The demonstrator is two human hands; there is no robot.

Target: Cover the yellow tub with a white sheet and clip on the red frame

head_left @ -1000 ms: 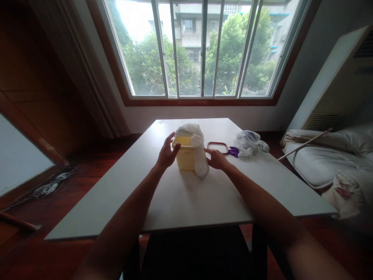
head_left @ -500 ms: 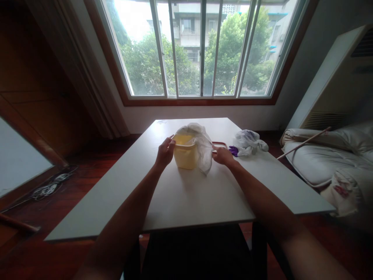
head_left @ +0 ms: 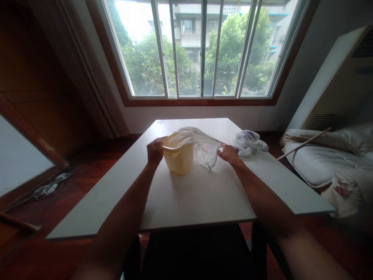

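Note:
A pale yellow plastic bin (head_left: 178,160) stands slightly tilted on the white table. Its near left rim is gripped by my left hand (head_left: 155,151), fingers closed round it. A thin, translucent white plastic bag (head_left: 205,149) drapes over the bin's mouth and hangs down its right side. My right hand (head_left: 229,153) pinches the bag's edge and holds it stretched out to the right. Beyond that hand, a crumpled white plastic bag (head_left: 250,142) lies on the table, with a bit of purple partly hidden behind my fingers.
The white table (head_left: 116,198) reaches toward a window (head_left: 201,50). Right of it are a padded pale seat (head_left: 309,155) with a thin stick (head_left: 304,144) across it and a tall white appliance (head_left: 329,77). Coiled cables (head_left: 48,190) lie on the floor at left.
My left hand and the bin have shifted left and nearer. My right hand has moved right, pulling the bag wider. A reddish-brown frame beside my right hand no longer shows.

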